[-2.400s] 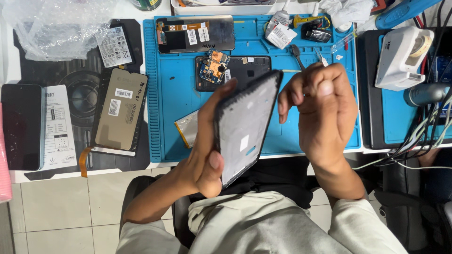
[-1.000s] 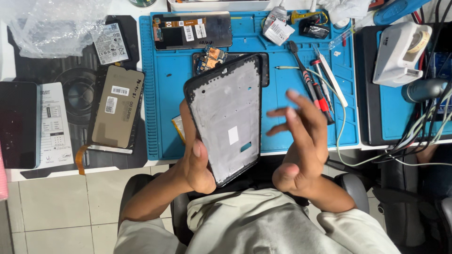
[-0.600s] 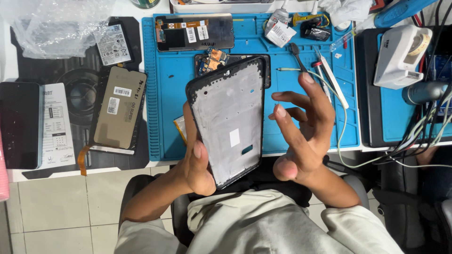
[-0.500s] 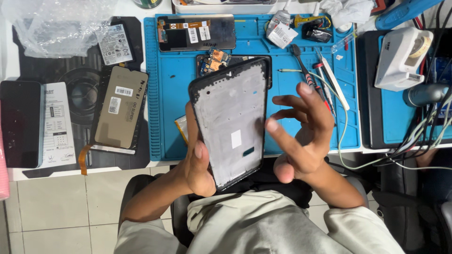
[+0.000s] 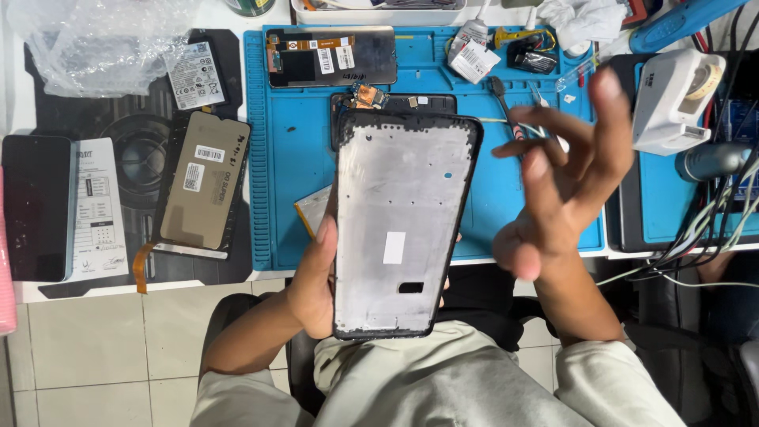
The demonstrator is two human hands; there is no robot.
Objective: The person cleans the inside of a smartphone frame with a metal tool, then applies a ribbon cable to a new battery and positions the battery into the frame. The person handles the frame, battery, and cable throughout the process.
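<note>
Cluttered repair bench with blue mat (image 5: 292, 158); we judge this an inspection step, our left hand (image 5: 312, 285) gripping the phone frame (image 5: 399, 225) above our lap, inner side up, long axis near vertical, top toward the bench. Our right hand (image 5: 557, 186) hovers beside it, fingers spread, holding nothing; next likely needs a tool from the mat

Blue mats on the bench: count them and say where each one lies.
2. The large blue mat lies in the middle, beyond the phone frame held in the left hand. A second blue mat sits at the right, under the white device; clutter may hide more.
</note>
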